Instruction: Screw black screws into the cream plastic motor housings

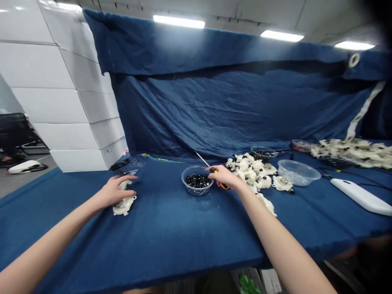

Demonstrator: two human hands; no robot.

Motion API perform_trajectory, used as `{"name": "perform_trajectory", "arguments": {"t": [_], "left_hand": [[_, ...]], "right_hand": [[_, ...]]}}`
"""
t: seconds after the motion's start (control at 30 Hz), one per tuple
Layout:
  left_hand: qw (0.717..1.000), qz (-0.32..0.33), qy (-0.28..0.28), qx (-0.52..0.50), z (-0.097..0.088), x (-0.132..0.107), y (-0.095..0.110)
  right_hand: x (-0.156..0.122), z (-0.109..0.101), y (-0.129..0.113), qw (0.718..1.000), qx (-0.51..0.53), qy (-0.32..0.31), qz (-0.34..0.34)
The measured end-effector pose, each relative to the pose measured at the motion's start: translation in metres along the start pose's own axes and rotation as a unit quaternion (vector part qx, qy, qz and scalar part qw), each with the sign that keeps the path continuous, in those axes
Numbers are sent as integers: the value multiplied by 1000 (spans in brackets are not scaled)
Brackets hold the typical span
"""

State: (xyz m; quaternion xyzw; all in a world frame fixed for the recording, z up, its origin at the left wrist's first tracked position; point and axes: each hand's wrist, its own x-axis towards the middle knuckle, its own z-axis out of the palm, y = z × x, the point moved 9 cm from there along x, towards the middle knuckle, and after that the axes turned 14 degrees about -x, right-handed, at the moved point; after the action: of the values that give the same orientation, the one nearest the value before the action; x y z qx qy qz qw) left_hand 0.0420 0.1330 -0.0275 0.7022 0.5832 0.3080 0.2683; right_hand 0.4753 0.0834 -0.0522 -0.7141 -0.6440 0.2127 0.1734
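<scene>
My left hand [116,192] is over a cream-coloured plastic part [125,207] lying on the blue cloth. Its thumb and fingers are spread, with their tips reaching past the part; the palm hides some of it. My right hand [224,176] is closed around a screwdriver with a yellow and black handle [225,186]. The screwdriver's metal shaft [202,159] points up and to the left. Those right fingers are at the right rim of a clear plastic bowl [197,192], which contains many small black pieces [196,180].
A pile of cream parts [252,171] is right of my right hand. Behind it stands another bowl of black pieces [263,153], and a clear tub [298,173] is farther right. A white device [361,196] lies at the right. White boxes [82,126] are stacked at the left.
</scene>
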Motion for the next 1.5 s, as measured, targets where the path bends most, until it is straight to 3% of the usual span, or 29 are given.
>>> {"name": "perform_trajectory", "arguments": {"t": [0.17,0.27,0.3,0.4,0.5,0.67,0.8,0.97,1.27,1.37,1.5], "left_hand": [[994,73,16,84,-8,10,15],[992,119,19,47,-19,1,40],[994,107,1,11,-19,0,47],[992,-16,-68,-102,-4,1,54],[980,-30,-92,-172,20,12,70],[988,5,-72,-134,62,31,63],[988,12,-96,-124,84,28,44],[985,3,-108,-136,82,20,33],[968,-21,-185,-170,89,2,41],[954,-32,-245,-171,89,-8,43],[941,27,-309,-138,89,-14,52]], "right_hand": [[-1,23,-40,993,-32,-81,-77],[-3,20,-49,990,-73,-56,-108],[-4,15,-49,990,-85,-28,-111],[-5,3,-52,984,-104,53,-134],[-11,7,-66,970,-115,74,-201],[-25,11,-93,947,-167,58,-267],[-31,20,-116,931,-227,-37,-282],[-27,41,-132,911,-305,-124,-248],[-38,43,-121,917,-260,-140,-268],[-38,43,-122,923,-261,-118,-255],[-38,44,-126,927,-270,-84,-246]]}}
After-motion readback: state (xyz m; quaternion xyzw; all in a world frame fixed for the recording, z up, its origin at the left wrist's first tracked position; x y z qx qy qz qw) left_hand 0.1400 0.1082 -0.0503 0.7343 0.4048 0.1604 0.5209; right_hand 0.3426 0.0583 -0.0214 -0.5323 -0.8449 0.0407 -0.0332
